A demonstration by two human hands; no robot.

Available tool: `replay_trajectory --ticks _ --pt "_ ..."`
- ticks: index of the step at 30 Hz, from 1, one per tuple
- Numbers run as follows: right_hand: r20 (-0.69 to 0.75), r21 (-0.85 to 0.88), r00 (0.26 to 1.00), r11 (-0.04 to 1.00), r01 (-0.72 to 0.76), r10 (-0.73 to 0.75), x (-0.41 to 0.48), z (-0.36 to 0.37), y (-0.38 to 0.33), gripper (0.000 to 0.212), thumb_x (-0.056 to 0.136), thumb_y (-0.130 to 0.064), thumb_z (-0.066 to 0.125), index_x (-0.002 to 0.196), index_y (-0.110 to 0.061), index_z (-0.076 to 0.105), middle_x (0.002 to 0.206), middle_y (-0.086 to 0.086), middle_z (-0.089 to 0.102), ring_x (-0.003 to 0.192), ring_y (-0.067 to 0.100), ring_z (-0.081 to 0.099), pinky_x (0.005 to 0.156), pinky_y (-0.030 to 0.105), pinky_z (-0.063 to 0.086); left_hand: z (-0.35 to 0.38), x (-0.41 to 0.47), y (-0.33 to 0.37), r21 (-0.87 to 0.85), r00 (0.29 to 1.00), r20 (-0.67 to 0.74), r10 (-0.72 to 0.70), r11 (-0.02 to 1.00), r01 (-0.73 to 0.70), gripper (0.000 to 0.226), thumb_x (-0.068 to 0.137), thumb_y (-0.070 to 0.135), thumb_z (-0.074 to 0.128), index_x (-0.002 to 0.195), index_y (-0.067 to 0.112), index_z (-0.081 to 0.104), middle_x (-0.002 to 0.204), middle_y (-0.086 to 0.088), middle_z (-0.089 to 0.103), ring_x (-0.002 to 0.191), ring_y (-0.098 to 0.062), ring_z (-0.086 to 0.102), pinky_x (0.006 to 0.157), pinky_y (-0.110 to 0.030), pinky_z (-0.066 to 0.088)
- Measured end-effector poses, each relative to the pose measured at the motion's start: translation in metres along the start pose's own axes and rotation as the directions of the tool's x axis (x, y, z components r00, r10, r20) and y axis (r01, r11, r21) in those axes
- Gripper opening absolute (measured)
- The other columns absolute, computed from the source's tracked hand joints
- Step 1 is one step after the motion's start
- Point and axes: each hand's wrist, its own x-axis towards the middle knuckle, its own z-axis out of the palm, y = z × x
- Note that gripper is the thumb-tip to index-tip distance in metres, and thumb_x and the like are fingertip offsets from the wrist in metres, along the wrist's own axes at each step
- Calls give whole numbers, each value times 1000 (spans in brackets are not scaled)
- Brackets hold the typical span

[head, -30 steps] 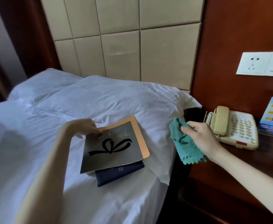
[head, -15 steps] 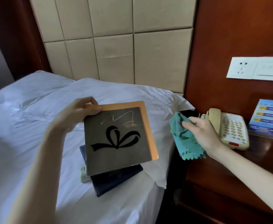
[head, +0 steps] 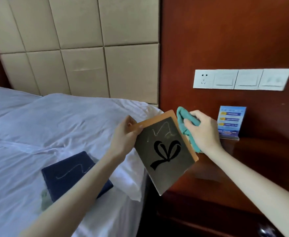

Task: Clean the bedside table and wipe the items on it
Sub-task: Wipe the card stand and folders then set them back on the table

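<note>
My left hand (head: 123, 136) pinches the upper left corner of a grey booklet (head: 164, 154) with an orange border and a black bow drawing, held tilted in the air above the bedside table's left edge. My right hand (head: 203, 132) grips a crumpled teal cloth (head: 185, 123) right at the booklet's upper right edge. The red-brown wooden bedside table (head: 253, 161) lies below and to the right. A dark blue book (head: 72, 171) rests on the white bed (head: 37, 134), partly hidden by my left forearm.
A blue info card in a clear stand (head: 230, 121) sits at the back of the table against the wooden wall. Above it is a white socket and switch panel (head: 241, 79). A padded beige headboard (head: 82, 48) backs the bed. The phone is hidden behind my right hand.
My left hand lifted the booklet off the blue book and carried it right, toward the cloth. My right hand stayed over the table. The view swung right.
</note>
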Motion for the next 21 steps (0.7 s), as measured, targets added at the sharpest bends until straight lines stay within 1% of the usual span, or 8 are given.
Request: replay_trajectory --ticks 5,8,11,12,14,17,19,21 --pt "102 -77 989 991 112 -104 -26 9 0 19 84 -16 65 103 -14 65 97 0 65 83 17 58 71 32 47 58 -3 7 -176 1000 -14 0 984 -3 19 90 17 57 74 16 47 72 -1 54 71 -16 52 62 -34 42" --pt "255 -83 935 957 276 -248 -47 10 3 23 82 -20 63 105 -17 62 99 -5 60 80 17 59 65 33 48 74 -6 -2 -236 999 -37 -31 972 22 23 91 14 57 71 16 47 66 4 51 66 -9 48 62 -28 41" --pt "365 -158 875 905 395 -318 -50 0 15 24 82 -26 55 104 -22 61 92 -8 55 72 17 57 56 31 45 83 -12 -16 -251 999 4 -37 967 37 25 92 15 55 69 17 47 66 4 50 67 -11 47 65 -32 40" --pt "355 -199 883 899 391 -306 -45 -4 22 22 84 -26 55 104 -23 61 91 -9 55 73 18 58 56 31 45 85 -14 -18 -230 1000 12 -18 973 20 25 93 17 55 69 17 47 67 4 50 68 -11 47 66 -33 40" --pt "268 -285 937 911 298 -223 -30 -9 36 17 86 -22 58 103 -21 61 94 -6 59 80 20 59 57 31 46 89 -14 -18 -203 1000 0 18 979 -18 27 93 20 55 68 21 45 65 10 48 66 -10 44 64 -31 39" --pt "128 -381 989 916 123 -79 -16 -13 49 18 88 -18 59 105 -17 63 105 0 65 89 25 61 63 34 49 90 -13 -16 -188 998 -22 67 980 -70 34 94 22 54 64 32 40 61 18 45 62 -2 39 60 -18 35" --pt "151 -358 984 923 144 -95 -24 -9 44 18 87 -18 60 104 -18 63 103 0 64 88 25 60 63 30 45 91 -15 -19 -189 996 -28 86 978 -89 32 95 22 53 66 31 41 63 14 45 63 -4 41 57 -19 35" --pt "268 -263 939 922 284 -213 -44 -1 30 18 84 -17 61 103 -17 63 97 0 62 81 24 61 62 28 43 91 -17 -24 -188 995 -44 90 977 -97 25 95 19 52 72 19 42 65 7 45 63 -8 42 59 -23 37"
